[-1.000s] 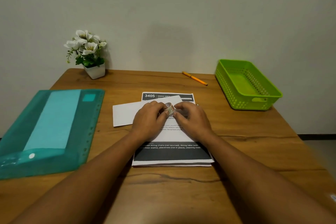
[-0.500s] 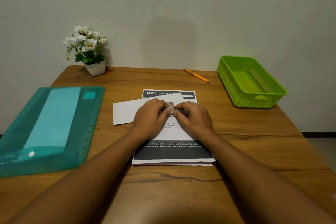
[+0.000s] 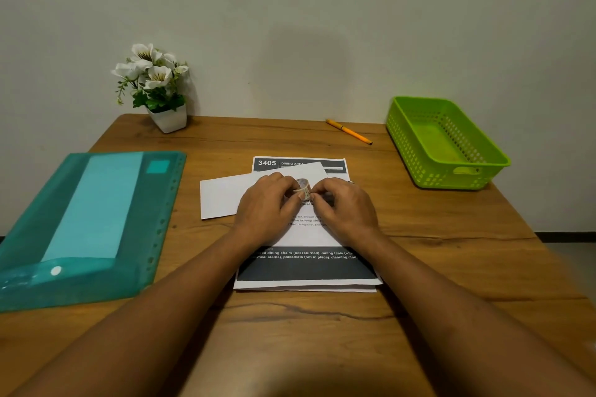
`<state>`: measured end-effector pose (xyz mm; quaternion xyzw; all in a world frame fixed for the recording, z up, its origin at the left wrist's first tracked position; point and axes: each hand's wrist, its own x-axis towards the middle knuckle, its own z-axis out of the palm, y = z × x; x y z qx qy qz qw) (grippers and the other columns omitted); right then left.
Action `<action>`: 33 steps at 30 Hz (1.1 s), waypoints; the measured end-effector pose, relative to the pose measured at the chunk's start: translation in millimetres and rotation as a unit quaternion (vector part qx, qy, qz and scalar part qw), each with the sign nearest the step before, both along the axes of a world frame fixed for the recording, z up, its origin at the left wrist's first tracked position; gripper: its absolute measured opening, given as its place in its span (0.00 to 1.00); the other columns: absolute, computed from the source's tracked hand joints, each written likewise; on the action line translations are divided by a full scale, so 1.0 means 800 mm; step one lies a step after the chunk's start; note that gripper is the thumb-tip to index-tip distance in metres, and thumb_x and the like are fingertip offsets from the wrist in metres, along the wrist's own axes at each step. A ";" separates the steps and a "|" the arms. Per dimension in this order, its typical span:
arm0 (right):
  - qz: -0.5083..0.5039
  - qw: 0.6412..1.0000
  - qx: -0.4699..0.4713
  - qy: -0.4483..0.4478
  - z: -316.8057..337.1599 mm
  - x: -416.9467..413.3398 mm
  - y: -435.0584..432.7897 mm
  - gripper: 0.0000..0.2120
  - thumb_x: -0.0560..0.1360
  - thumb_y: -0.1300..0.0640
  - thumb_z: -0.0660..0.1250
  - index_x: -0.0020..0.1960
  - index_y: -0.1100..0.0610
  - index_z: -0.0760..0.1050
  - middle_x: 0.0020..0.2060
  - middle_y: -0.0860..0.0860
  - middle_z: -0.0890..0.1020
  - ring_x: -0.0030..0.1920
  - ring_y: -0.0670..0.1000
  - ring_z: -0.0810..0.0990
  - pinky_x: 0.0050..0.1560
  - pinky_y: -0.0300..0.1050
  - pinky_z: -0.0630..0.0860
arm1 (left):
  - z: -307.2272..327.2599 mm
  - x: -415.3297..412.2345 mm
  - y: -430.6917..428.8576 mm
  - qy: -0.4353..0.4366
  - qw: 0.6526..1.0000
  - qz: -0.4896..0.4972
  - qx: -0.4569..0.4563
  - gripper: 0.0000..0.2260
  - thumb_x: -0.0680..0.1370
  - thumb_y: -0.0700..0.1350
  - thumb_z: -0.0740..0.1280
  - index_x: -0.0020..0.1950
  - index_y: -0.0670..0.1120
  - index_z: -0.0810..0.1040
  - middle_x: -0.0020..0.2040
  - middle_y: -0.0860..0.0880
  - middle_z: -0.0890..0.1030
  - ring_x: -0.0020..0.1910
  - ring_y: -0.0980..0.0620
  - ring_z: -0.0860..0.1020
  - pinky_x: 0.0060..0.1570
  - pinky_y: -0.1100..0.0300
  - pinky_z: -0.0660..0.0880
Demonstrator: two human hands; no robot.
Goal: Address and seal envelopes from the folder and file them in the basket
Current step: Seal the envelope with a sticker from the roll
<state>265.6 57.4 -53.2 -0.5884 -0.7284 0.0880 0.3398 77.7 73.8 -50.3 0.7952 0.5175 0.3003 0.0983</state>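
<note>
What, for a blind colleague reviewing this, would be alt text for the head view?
The left hand and right hand hold a small tape roll above a white envelope on a printed sheet; teal folder left, green basket right.

A plain pale wall (image 3: 322, 10) behind a wooden table (image 3: 451, 251) — evenly lit.

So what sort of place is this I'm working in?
Probably a simple home or office desk against a bare wall: a wooden table with a teal document folder, a green filing basket and a potted flower.
</note>
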 end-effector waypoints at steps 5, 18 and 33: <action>0.004 1.000 -0.003 0.001 -0.001 -0.001 0.000 0.03 0.78 0.53 0.70 0.50 0.50 0.82 0.43 0.44 0.84 0.42 0.46 0.81 0.42 0.52 0.82 | 0.000 0.001 -0.003 0.006 1.000 0.009 0.016 0.11 0.81 0.57 0.65 0.49 0.50 0.78 0.43 0.53 0.76 0.44 0.51 0.73 0.39 0.54 0.68; -0.003 0.999 -0.003 0.048 -0.004 0.003 0.003 0.02 0.78 0.53 0.69 0.47 0.49 0.80 0.41 0.43 0.82 0.41 0.44 0.80 0.41 0.53 0.81 | 0.001 0.002 -0.004 0.008 1.000 0.014 0.011 0.11 0.82 0.56 0.65 0.53 0.50 0.80 0.51 0.53 0.79 0.49 0.51 0.75 0.42 0.54 0.73; -0.096 0.972 -0.016 0.215 -0.010 0.014 0.012 0.05 0.79 0.56 0.72 0.44 0.49 0.80 0.39 0.44 0.82 0.40 0.44 0.80 0.40 0.45 0.78 | -0.003 0.000 0.001 -0.017 0.999 0.027 -0.005 0.08 0.81 0.51 0.67 0.56 0.50 0.80 0.53 0.54 0.80 0.51 0.52 0.76 0.45 0.54 0.74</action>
